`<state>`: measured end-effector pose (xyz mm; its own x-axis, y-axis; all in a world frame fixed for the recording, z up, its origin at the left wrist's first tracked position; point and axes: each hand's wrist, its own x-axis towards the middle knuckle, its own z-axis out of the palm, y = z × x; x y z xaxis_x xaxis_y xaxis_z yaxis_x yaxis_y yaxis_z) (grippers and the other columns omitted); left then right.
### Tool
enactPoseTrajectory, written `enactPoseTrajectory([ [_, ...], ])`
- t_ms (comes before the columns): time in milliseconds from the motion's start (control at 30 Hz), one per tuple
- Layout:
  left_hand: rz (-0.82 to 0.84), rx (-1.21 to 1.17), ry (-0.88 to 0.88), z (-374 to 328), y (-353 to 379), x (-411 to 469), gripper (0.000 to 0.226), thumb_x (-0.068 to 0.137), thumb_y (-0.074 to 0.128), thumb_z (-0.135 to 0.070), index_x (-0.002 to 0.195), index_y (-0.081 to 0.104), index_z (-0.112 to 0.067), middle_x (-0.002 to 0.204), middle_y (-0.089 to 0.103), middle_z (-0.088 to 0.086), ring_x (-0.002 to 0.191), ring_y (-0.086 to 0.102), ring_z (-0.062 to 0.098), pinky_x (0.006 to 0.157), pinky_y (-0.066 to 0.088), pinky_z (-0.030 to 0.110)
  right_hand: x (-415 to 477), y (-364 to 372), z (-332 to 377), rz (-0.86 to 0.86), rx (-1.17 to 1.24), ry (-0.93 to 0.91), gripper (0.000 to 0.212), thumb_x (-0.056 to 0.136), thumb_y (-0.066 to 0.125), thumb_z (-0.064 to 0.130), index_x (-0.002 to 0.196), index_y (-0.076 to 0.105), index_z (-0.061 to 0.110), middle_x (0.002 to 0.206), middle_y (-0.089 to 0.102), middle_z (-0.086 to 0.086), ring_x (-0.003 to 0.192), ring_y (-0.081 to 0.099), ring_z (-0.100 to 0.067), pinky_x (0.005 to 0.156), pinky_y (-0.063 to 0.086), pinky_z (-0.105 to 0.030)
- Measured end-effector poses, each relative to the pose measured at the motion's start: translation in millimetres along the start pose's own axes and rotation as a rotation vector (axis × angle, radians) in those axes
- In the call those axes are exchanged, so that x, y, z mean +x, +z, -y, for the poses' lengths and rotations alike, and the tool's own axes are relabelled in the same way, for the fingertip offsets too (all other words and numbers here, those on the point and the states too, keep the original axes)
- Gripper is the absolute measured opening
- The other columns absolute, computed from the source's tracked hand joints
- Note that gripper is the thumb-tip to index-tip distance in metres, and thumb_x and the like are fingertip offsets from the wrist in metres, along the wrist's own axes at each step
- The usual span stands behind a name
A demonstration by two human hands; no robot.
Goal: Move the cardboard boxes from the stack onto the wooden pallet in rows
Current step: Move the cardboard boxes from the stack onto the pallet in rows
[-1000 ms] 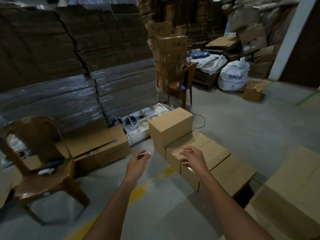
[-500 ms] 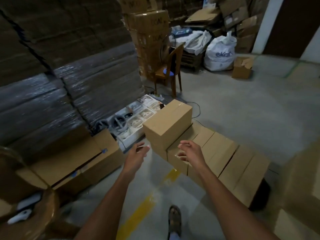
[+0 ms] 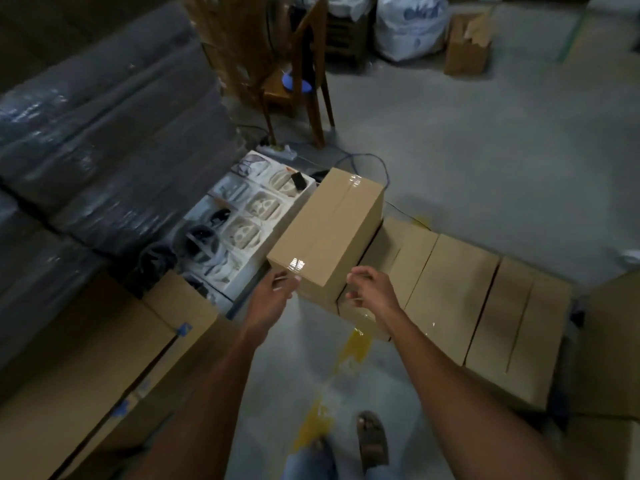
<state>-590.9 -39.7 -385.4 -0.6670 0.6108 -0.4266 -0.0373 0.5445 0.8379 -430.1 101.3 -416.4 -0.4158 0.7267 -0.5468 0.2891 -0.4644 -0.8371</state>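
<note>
Head view: the top box (image 3: 329,233) lies on the left end of a row of boxes (image 3: 450,292) that runs off to the right. Its near end overhangs nothing and stands about flush with the row's near face. Just beside its left long edge are white trays (image 3: 249,223), with wrapped stacks (image 3: 114,133) behind them, so that side is tight. Beyond the row the grey floor (image 3: 502,150) lies open as far as a chair (image 3: 301,81), a white sack (image 3: 412,26) and a small open box (image 3: 467,43). A cable (image 3: 367,161) loops on the floor at the top box's far end. On the near side a strip of floor with a yellow line (image 3: 356,344) runs between the row and a flat carton (image 3: 86,358) on the left. Another carton (image 3: 616,341) closes in the row's right end.

The top box is plain brown, long and shut, with clear tape glinting along its top seam and over the near end.

The left hand (image 3: 273,296) is at the box's near left corner and the right hand (image 3: 370,289) at its near right edge. Both have loosely curled fingers and grasp nothing; whether they touch the cardboard cannot be told.
</note>
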Motion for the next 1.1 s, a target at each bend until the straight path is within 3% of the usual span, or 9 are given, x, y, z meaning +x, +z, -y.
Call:
enactPoseTrajectory([
  [333, 0.163, 0.179, -0.074, 36.6, -15.6, 268.3, 0.031, 0.086, 0.077, -0.034, 0.114, 0.063, -0.029, 0.114, 0.071, 0.006, 0.105, 0.067, 0.025, 0.091, 0.049, 0.035, 191.9, 79.6, -27.3, -0.161, 0.014, 0.174, 0.028, 0.094, 0.064, 0.015, 0.121, 0.062, 0.008, 0.112, 0.069, -0.017, 0.069, 0.066, -0.021, 0.066, 0.05, -0.036],
  [433, 0.194, 0.262, -0.086, 68.3, -6.2, 355.6, 0.044, 0.087, 0.078, -0.033, 0.126, 0.062, -0.022, 0.117, 0.065, -0.001, 0.109, 0.062, 0.019, 0.093, 0.045, 0.03, 265.5, 105.7, -62.7, -0.214, -0.026, 0.188, 0.049, 0.093, 0.068, 0.025, 0.138, 0.052, 0.016, 0.135, 0.061, -0.009, 0.101, 0.065, -0.021, 0.083, 0.05, -0.032],
  [500, 0.225, 0.34, -0.083, 89.8, -2.4, 396.3, 0.063, 0.081, 0.079, -0.042, 0.136, 0.058, -0.02, 0.128, 0.061, -0.005, 0.117, 0.059, 0.017, 0.101, 0.046, 0.032, 292.6, 114.2, -79.4, -0.259, -0.027, 0.189, 0.072, 0.092, 0.071, 0.03, 0.153, 0.035, 0.017, 0.147, 0.046, 0.0, 0.129, 0.051, -0.019, 0.103, 0.039, -0.027],
  [533, 0.237, 0.365, -0.068, 100.6, 0.7, 419.5, 0.072, 0.075, 0.079, -0.047, 0.138, 0.056, -0.02, 0.133, 0.062, -0.002, 0.119, 0.061, 0.02, 0.103, 0.048, 0.037, 312.1, 121.8, -92.9, -0.284, -0.022, 0.208, 0.079, 0.091, 0.072, 0.031, 0.156, 0.029, 0.016, 0.149, 0.043, 0.0, 0.133, 0.046, -0.018, 0.107, 0.036, -0.027],
  [600, 0.247, 0.373, -0.096, 115.7, 3.0, 447.6, 0.074, 0.077, 0.083, -0.038, 0.14, 0.052, -0.015, 0.134, 0.063, 0.008, 0.118, 0.063, 0.027, 0.099, 0.051, 0.04, 330.4, 128.1, -108.5, -0.311, 0.012, 0.227, 0.077, 0.09, 0.073, 0.03, 0.153, 0.032, 0.015, 0.143, 0.047, 0.001, 0.122, 0.052, -0.015, 0.108, 0.041, -0.033],
  [667, 0.285, 0.384, -0.134, 124.8, 5.1, 466.6, 0.061, 0.084, 0.081, -0.028, 0.136, 0.052, -0.017, 0.123, 0.066, 0.006, 0.106, 0.066, 0.023, 0.083, 0.051, 0.031, 344.6, 134.1, -121.7, -0.334, 0.011, 0.232, 0.067, 0.088, 0.074, 0.031, 0.144, 0.04, 0.013, 0.133, 0.06, -0.005, 0.105, 0.061, -0.017, 0.098, 0.051, -0.036],
  [767, 0.381, 0.377, -0.206, 134.7, 10.1, 490.4, 0.052, 0.086, 0.079, -0.026, 0.132, 0.055, -0.021, 0.123, 0.068, 0.002, 0.096, 0.066, 0.013, 0.071, 0.053, 0.026, 362.6, 140.6, -136.7, -0.366, -0.032, 0.228, 0.072, 0.087, 0.074, 0.036, 0.146, 0.042, 0.01, 0.126, 0.065, -0.003, 0.109, 0.063, -0.02, 0.088, 0.044, -0.025],
  [933, 0.456, 0.33, -0.183, 112.5, 7.8, 494.5, 0.064, 0.08, 0.085, -0.028, 0.132, 0.049, -0.016, 0.121, 0.067, 0.0, 0.103, 0.064, 0.012, 0.08, 0.05, 0.028, 349.7, 120.6, -123.7, -0.43, 0.1, 0.148, 0.046, 0.091, 0.072, 0.029, 0.13, 0.051, 0.018, 0.112, 0.066, 0.005, 0.098, 0.065, -0.011, 0.089, 0.05, -0.027],
  [1100, 0.387, 0.188, -0.1, 57.2, 9.5, 443.6, 0.068, 0.079, 0.086, -0.029, 0.129, 0.044, -0.012, 0.119, 0.064, 0.001, 0.107, 0.065, 0.019, 0.093, 0.054, 0.04, 305.4, 76.4, -61.3, -0.405, 0.175, 0.08, 0.033, 0.093, 0.071, 0.027, 0.113, 0.047, 0.018, 0.112, 0.066, -0.003, 0.089, 0.065, -0.01, 0.07, 0.056, -0.023],
])
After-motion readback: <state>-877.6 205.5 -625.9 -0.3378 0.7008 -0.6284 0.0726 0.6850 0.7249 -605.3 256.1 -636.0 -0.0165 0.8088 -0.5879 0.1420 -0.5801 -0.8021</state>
